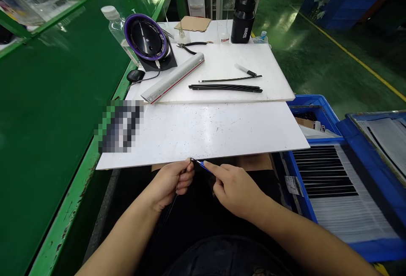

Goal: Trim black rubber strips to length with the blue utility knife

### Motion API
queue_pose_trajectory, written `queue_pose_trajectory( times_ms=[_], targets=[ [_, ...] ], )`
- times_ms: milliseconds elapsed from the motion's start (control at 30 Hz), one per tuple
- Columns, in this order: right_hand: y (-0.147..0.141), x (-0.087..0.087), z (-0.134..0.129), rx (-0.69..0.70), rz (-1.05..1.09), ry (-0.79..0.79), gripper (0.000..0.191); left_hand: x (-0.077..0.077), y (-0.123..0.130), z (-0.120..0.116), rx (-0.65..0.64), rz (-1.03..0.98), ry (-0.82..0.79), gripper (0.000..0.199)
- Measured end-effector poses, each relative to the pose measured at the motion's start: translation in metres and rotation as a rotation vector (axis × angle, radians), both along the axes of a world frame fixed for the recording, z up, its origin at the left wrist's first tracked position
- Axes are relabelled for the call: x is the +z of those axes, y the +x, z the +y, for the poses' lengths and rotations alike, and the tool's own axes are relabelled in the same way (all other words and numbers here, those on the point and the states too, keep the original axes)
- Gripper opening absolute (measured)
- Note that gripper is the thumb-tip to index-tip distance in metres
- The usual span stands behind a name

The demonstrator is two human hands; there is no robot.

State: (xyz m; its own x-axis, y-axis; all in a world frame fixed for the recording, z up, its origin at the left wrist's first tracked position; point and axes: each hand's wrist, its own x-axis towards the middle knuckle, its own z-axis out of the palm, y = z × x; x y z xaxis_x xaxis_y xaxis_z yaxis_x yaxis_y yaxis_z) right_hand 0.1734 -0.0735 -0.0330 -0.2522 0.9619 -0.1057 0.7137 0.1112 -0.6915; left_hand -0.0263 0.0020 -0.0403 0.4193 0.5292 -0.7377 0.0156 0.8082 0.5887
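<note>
At the table's front edge, my left hand (174,179) is closed around a thin black strip (171,209). One end of the strip shows at the fingertips and the rest hangs down toward my lap. My right hand (238,189) grips a slim blue-handled tool (202,165), index finger stretched along it. Its pale metal tip meets or nearly touches the strip's end; exact contact is too small to tell. On the white foam board, a bundle of black strips (226,88) lies beside a single black strip (231,79) and a capped marker-like pen (245,70).
A long white box (174,78), a purple-rimmed fan (146,37), pliers (193,46) and a black bottle (243,18) stand or lie on the white table (206,128). To the right, a blue crate (304,200) holds strips on white sheets. A green partition (41,140) borders the left.
</note>
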Motion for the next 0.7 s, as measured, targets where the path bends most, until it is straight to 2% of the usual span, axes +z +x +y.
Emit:
queue_pose_trajectory(
  times_ms=[267,500,567,700],
  targets=[
    [0.0036,0.0037,0.0022,0.016,-0.024,0.001,0.059,-0.0014,-0.0031,0.0024,-0.034,-0.005,-0.015,0.028],
    [0.0037,-0.0040,-0.0004,0.130,-0.289,0.063,0.060,-0.0013,-0.0034,0.0036,-0.046,0.015,0.002,0.028],
    [0.0051,-0.0049,0.0016,0.113,-0.249,0.057,0.059,-0.0003,-0.0029,0.0039,-0.049,0.023,-0.001,0.028],
    [0.0089,0.0006,0.0079,0.038,0.012,-0.009,0.057,0.0019,-0.0021,0.0046,-0.059,0.045,-0.006,0.027]
  ],
)
